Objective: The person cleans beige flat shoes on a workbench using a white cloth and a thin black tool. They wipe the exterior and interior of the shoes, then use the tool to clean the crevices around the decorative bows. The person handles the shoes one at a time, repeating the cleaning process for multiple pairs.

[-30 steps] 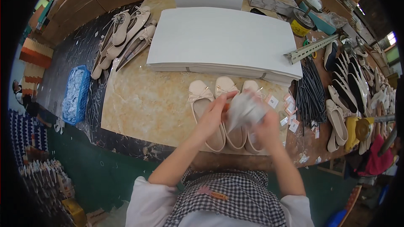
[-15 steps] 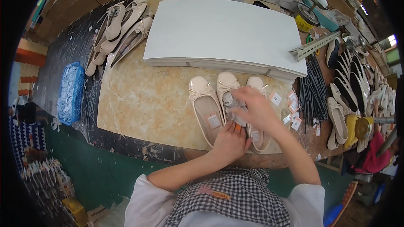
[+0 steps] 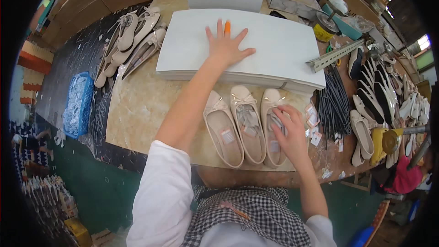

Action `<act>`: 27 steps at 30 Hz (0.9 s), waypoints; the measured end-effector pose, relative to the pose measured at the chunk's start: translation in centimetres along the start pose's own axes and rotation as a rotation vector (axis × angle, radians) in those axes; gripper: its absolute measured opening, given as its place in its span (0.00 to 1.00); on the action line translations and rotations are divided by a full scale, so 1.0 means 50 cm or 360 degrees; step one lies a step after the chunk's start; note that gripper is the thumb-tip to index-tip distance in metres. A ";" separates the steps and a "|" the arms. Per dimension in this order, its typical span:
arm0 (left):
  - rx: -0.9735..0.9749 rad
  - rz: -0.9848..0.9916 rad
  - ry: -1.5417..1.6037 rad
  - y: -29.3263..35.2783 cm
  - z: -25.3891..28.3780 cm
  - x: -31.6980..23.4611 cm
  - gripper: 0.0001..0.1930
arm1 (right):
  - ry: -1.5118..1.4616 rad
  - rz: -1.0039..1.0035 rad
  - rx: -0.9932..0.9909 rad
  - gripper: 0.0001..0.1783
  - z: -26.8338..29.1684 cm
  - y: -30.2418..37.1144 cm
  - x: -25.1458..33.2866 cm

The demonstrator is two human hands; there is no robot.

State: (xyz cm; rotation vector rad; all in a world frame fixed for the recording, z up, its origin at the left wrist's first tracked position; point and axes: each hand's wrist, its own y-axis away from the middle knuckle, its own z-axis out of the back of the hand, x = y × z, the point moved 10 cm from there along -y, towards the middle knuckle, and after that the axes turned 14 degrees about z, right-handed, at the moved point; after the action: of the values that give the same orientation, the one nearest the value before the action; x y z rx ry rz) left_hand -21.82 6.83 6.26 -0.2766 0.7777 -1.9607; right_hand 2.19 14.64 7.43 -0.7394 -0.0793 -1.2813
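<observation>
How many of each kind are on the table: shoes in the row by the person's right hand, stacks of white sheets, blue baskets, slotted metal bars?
Cream shoes in the row: 3
White sheet stack: 1
Blue basket: 1
Slotted metal bar: 1
Total: 6

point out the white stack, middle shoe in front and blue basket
white stack (image 3: 280, 46), head view, bare top sheet
middle shoe (image 3: 254, 144), head view, insole near heel
blue basket (image 3: 85, 105), head view, right side wall

Shoes (image 3: 221, 122) are beige, apron (image 3: 260, 208) checked, stuffing (image 3: 247, 117) perhaps grey.
</observation>
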 end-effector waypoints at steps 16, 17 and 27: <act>0.0593 0.0049 0.1431 0.280 0.356 -0.106 0.07 | -0.2655 -0.1148 0.0127 0.27 -0.118 0.070 0.066; 0.0674 0.0190 0.1336 0.288 0.345 -0.086 0.09 | -0.2179 -0.1071 0.0380 0.28 -0.123 0.060 0.056; 0.1171 0.1348 0.1807 0.391 0.199 0.092 0.20 | -0.1535 -0.0917 0.0186 0.16 -0.176 -0.067 0.006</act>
State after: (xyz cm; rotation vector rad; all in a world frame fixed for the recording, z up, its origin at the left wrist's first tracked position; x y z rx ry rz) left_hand -5.34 -7.46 1.13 1.4688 0.5938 -1.2981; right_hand -3.67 9.34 2.30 -1.2284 -1.2075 -1.3219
